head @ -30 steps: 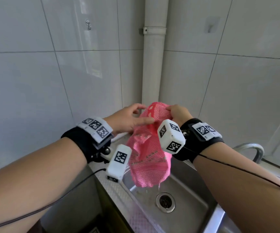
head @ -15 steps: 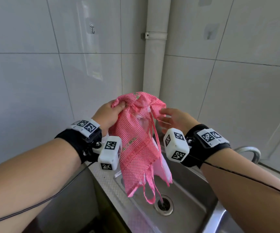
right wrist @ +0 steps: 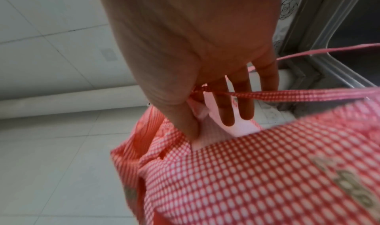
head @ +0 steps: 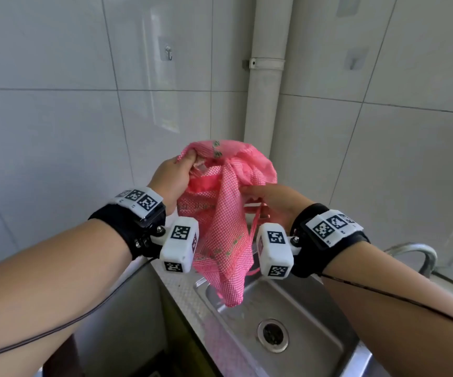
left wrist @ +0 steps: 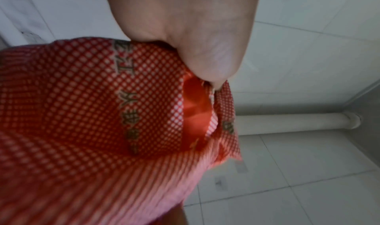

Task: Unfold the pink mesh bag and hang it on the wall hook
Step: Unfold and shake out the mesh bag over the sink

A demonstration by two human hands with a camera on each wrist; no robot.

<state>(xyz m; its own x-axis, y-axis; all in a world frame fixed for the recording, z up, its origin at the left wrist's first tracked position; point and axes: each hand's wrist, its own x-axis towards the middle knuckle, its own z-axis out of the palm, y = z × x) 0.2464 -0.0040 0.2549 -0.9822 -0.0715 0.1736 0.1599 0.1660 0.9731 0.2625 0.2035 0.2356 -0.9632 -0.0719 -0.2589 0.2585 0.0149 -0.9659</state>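
Observation:
The pink mesh bag (head: 224, 227) hangs crumpled between both hands above the sink. My left hand (head: 190, 161) grips its upper left edge; in the left wrist view the thumb (left wrist: 213, 66) pinches the fabric (left wrist: 102, 114) against curled fingers hidden behind it. My right hand (head: 250, 190) is at the bag's right side. The right wrist view shows its fingers (right wrist: 244, 105) reaching into the folds and the thumb pressing on the mesh (right wrist: 257, 179), with a handle strap (right wrist: 298, 95) running out between them. A small metal wall hook (head: 168, 53) sits high on the left wall, well above the bag.
A steel sink (head: 309, 303) with a drain (head: 273, 334) lies below the bag, and a faucet (head: 415, 253) curves at the right. A white pipe (head: 266, 104) runs up the corner behind it. A second hook (head: 354, 62) is on the right wall.
The bag is bunched up higher and its dangling handles are drawn up. My right hand has moved in against the bag, and both hands are closer together.

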